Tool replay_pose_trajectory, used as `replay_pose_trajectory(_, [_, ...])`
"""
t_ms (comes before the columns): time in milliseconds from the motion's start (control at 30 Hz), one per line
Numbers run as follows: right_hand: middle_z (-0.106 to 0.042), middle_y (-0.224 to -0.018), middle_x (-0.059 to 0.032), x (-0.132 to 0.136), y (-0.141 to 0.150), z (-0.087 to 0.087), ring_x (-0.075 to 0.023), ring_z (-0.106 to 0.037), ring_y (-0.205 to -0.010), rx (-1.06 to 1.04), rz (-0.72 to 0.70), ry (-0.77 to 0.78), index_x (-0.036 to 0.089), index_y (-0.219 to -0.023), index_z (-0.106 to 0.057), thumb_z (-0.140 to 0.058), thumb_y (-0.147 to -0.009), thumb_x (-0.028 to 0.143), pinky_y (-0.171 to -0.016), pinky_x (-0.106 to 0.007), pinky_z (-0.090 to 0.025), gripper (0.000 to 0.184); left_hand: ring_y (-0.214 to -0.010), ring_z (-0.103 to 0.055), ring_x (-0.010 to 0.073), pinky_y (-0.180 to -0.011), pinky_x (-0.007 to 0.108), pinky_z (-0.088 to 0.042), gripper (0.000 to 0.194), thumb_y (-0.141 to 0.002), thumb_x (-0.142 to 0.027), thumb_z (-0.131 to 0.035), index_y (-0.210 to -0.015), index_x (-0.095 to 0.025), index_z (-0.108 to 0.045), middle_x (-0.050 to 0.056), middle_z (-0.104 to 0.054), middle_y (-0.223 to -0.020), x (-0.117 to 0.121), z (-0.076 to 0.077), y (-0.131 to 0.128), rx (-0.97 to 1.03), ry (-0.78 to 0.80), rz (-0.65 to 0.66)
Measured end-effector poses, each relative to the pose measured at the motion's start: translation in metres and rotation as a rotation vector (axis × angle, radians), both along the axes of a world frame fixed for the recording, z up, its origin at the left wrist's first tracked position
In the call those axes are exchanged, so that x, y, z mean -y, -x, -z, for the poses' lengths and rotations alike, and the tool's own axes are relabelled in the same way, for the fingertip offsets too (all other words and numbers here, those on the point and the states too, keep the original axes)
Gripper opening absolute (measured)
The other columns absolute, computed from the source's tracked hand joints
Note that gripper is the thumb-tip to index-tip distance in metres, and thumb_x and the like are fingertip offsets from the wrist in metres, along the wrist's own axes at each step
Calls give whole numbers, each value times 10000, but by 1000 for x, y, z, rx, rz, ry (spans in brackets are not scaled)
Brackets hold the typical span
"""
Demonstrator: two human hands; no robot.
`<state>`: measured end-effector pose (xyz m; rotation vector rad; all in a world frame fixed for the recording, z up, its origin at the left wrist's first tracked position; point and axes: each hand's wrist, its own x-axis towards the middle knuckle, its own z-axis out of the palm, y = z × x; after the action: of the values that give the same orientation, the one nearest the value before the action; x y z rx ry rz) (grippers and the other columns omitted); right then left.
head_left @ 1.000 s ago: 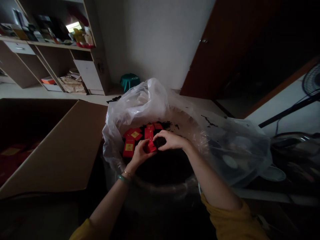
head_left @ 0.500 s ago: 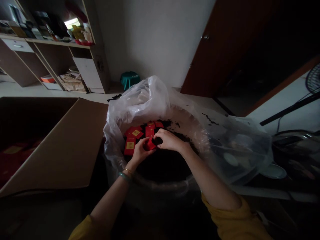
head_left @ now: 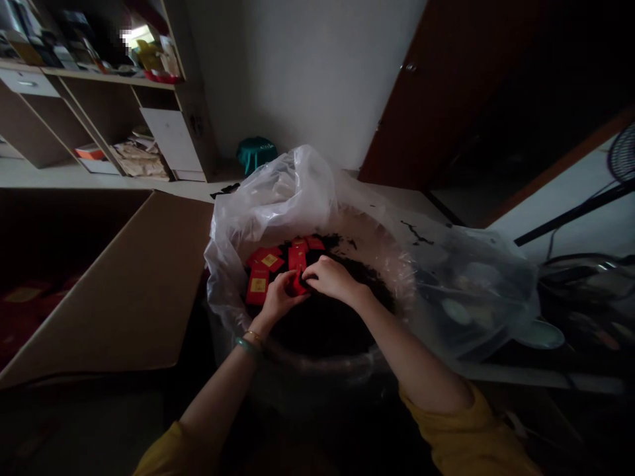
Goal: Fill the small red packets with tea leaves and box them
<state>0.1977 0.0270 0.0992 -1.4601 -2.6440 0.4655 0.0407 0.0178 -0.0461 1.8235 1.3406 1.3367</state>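
Note:
My left hand (head_left: 280, 299) is closed around a small red packet (head_left: 298, 285), above a round, plastic-lined container (head_left: 397, 277). The fingers of my right hand (head_left: 333, 279) pinch dark loose leaves at the packet's mouth; the fingertips are partly hidden. Below both hands lies a mass of dark loose leaves (head_left: 327, 327), much like dry tea. Several other red packets (head_left: 258, 286), some with a gold square label, rest on the leaves at the left and far side.
At the left stands an open cardboard box (head_left: 129, 284) with more red packets inside. Clear plastic sheeting (head_left: 476, 291) drapes over the container's rim to the right. Behind are a desk (head_left: 169, 132), a green bin (head_left: 256, 155) and a brown door (head_left: 397, 119). A fan (head_left: 622, 155) is at the right.
My right hand has moved slightly left, bringing its fingertips in to the packet's mouth. My left hand stays in place with the red packet. The view has shifted a little.

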Motion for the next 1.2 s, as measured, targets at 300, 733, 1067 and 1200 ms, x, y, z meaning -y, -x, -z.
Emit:
replay_pose_trajectory(300, [-727,-1050,-46,10,-20,13,-182,-661,-985,-39,75,109,214,-1013,-720,-472,-835,75,-897,-284,-469,335,-885,-644,193,-807,316,-518,635,-570,-335,-826,-1127,-174,-568,56,-674,-1001,-1,-1,-1,17,58,-12])
replay_pose_trajectory(733, [-689,-870,-95,33,11,48,-243,-588,-921,-181,90,97,167,-983,-686,-661,-792,338,-804,-319,-462,258,-890,-627,172,-814,297,-493,554,-565,-134,-727,-1090,-187,-558,31,-660,-1014,2,-5,0,25,105,60])
replay_pose_trajectory(1067, [-718,-996,-77,19,6,50,-232,-604,-938,-152,83,174,180,-1007,-698,-678,-790,285,-836,-318,-439,242,-954,-600,230,-858,378,-475,608,-543,-105,-746,-1119,-192,-572,62,-671,-1031,1,-7,0,-126,58,45])
replay_pose_trajectory(1200, [-733,-953,-65,27,1,48,-220,-592,-943,-220,245,4,189,-995,-718,-626,-831,244,-866,-316,-430,196,-949,-584,241,-850,385,-468,585,-578,-167,-737,-1136,-194,-563,64,-660,-1072,2,-5,0,-192,27,-21])
